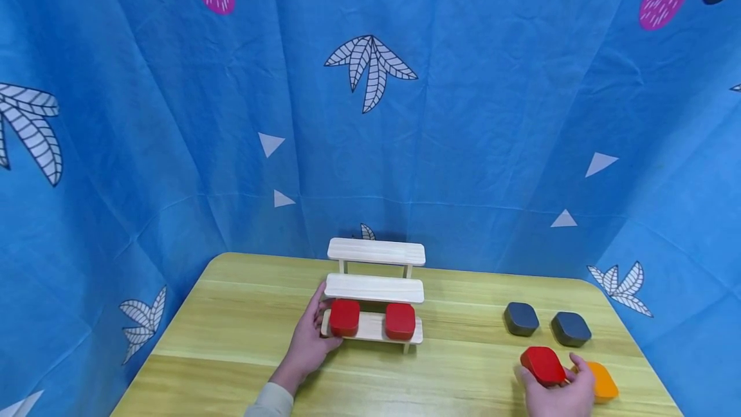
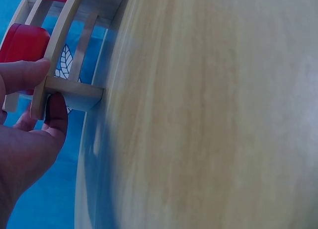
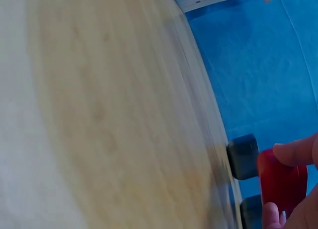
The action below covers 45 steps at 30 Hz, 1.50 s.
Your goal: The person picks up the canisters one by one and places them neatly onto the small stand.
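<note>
Head view: your right hand (image 1: 561,396) runs off the bottom edge, hiding part of the orange block (image 1: 604,383). Left wrist: left edge crops your left hand (image 2: 29,145) — top edge, the stand (image 2: 63,26). Right wrist: you're covering part of the red block (image 3: 282,187) — lower dark block (image 3: 252,211) cut at bottom, worktop (image 3: 119,114) grain blurred.

Red rounded-square block (image 1: 543,365), held tilted, right; pale three-tier wooden rack (image 1: 375,288), upright, centre.

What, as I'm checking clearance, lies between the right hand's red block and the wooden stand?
Bare tabletop separates the held red block from the wooden stand in the head view.
</note>
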{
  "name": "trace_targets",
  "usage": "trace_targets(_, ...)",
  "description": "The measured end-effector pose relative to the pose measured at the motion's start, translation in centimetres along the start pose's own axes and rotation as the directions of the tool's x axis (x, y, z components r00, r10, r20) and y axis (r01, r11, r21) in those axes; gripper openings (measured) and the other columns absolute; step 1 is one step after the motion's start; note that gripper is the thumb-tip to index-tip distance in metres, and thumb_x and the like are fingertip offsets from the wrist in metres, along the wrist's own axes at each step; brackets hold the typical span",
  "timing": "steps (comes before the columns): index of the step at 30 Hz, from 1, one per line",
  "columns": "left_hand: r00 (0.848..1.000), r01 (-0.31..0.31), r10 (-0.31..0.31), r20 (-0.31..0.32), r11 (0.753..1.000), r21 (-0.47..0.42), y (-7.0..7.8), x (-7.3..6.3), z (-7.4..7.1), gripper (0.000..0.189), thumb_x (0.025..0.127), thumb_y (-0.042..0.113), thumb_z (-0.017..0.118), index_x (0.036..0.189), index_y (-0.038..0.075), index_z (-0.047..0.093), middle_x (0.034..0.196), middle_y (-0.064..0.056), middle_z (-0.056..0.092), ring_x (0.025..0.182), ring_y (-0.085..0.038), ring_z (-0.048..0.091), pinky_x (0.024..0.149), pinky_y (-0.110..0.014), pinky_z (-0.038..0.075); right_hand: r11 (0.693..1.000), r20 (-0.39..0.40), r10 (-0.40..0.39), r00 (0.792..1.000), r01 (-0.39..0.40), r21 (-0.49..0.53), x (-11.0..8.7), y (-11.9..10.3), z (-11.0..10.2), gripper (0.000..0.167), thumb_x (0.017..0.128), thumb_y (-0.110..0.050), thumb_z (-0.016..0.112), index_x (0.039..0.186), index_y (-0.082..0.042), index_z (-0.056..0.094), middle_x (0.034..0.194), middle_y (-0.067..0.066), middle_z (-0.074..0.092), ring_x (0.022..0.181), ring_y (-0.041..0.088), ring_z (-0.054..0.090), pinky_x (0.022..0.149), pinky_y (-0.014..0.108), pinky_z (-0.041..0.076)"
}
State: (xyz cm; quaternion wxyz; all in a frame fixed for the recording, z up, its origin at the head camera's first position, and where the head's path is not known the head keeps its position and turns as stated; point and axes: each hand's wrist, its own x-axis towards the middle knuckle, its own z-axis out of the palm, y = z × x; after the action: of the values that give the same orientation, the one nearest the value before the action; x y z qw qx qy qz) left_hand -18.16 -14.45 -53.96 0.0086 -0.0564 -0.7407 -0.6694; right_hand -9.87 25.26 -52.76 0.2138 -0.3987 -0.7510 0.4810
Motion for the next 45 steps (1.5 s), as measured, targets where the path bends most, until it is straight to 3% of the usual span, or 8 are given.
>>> trace_targets(9, 1.0, 0.023, -0.023, 0.005, 1.0, -0.008, 0.3, 0.0, 0.0, 0.117, 0.072, -0.027, 0.069, 0.161, 0.03, 0.019, 0.142, -0.01, 0.046, 0.128, -0.032, 0.048, 0.099, -0.038, 0.048, 0.998, -0.016, -0.056, 0.998, 0.056, 0.005, -0.4, -0.6, 0.2, 0.096, 0.072, -0.005, 0.085, 0.15, -0.001, 0.03, 0.127, 0.029, 0.042, 0.105, 0.045, 0.046, 0.08, 0.044, 0.042)
trace_targets(15, 1.0, 0.024, -0.024, -0.003, 1.0, 0.001, 0.6, -0.1, 0.0, 0.117, 0.072, -0.027, 0.069, 0.161, 0.031, 0.02, 0.142, -0.011, 0.046, 0.127, -0.032, 0.048, 0.099, -0.037, 0.047, 0.997, 0.01, -0.059, 0.998, 0.059, 0.051, -0.7, -1.4, 0.2, 0.096, 0.072, -0.004, 0.085, 0.151, -0.004, 0.031, 0.129, 0.029, 0.043, 0.111, 0.048, 0.048, 0.068, 0.02, 0.039)
trace_targets(23, 1.0, 0.011, -0.01, 0.008, 1.0, -0.024, 0.7, -0.2, 0.1, 0.116, 0.072, -0.028, 0.067, 0.161, 0.028, 0.018, 0.144, -0.014, 0.043, 0.126, -0.034, 0.047, 0.098, -0.037, 0.049, 0.995, 0.03, -0.061, 0.998, 0.059, 0.084, -0.8, -2.2, 0.4, 0.096, 0.074, -0.003, 0.085, 0.152, -0.007, 0.029, 0.131, 0.029, 0.044, 0.114, 0.048, 0.044, 0.082, 0.046, 0.041)
trace_targets(30, 1.0, -0.002, 0.002, -0.003, 1.0, 0.0, 0.6, -0.2, 0.1, 0.115, 0.071, -0.027, 0.068, 0.161, 0.028, 0.021, 0.141, -0.014, 0.046, 0.124, -0.034, 0.049, 0.095, -0.036, 0.051, 0.993, 0.018, -0.077, 0.997, 0.075, 0.093, -1.1, -3.0, 0.4, 0.095, 0.073, -0.002, 0.086, 0.151, -0.009, 0.031, 0.132, 0.028, 0.046, 0.114, 0.046, 0.045, 0.07, 0.028, 0.043)
trace_targets(33, 1.0, -0.005, 0.005, -0.004, 1.0, 0.007, 0.5, -0.2, 0.1, 0.115, 0.071, -0.027, 0.068, 0.161, 0.026, 0.02, 0.14, -0.014, 0.047, 0.124, -0.035, 0.049, 0.096, -0.038, 0.05, 0.989, 0.014, -0.095, 0.995, 0.092, 0.113, -1.2, -3.4, 0.4, 0.096, 0.073, -0.001, 0.086, 0.152, -0.009, 0.031, 0.132, 0.027, 0.046, 0.115, 0.045, 0.046, 0.075, 0.033, 0.055)
trace_targets(36, 1.0, -0.004, 0.004, -0.004, 1.0, 0.017, 0.4, -0.2, 0.0, 0.115, 0.071, -0.026, 0.069, 0.161, 0.028, 0.02, 0.14, -0.012, 0.048, 0.125, -0.034, 0.049, 0.098, -0.039, 0.049, 0.985, 0.018, -0.108, 0.994, 0.105, 0.136, -1.3, -4.0, 0.4, 0.098, 0.073, -0.001, 0.086, 0.153, -0.01, 0.03, 0.134, 0.026, 0.045, 0.116, 0.043, 0.047, 0.077, 0.034, 0.057)
trace_targets(40, 1.0, -0.006, 0.006, -0.002, 1.0, 0.021, 0.5, -0.2, 0.0, 0.116, 0.071, -0.026, 0.069, 0.161, 0.031, 0.021, 0.139, -0.011, 0.049, 0.125, -0.033, 0.05, 0.099, -0.039, 0.048, 0.98, 0.033, -0.128, 0.991, 0.122, 0.16, -1.5, -4.8, 0.4, 0.099, 0.073, 0.0, 0.086, 0.153, -0.011, 0.029, 0.135, 0.025, 0.044, 0.117, 0.042, 0.047, 0.068, 0.014, 0.043)
trace_targets(45, 1.0, -0.007, 0.007, 0.006, 1.0, 0.005, 0.4, -0.1, 0.0, 0.116, 0.072, -0.027, 0.068, 0.161, 0.027, 0.019, 0.14, -0.011, 0.048, 0.126, -0.034, 0.049, 0.097, -0.036, 0.049, 0.972, 0.054, -0.162, 0.985, 0.15, 0.179, -1.8, -5.6, 0.6, 0.1, 0.073, 0.001, 0.086, 0.154, -0.009, 0.028, 0.137, 0.025, 0.043, 0.116, 0.04, 0.048, 0.067, 0.011, 0.039)
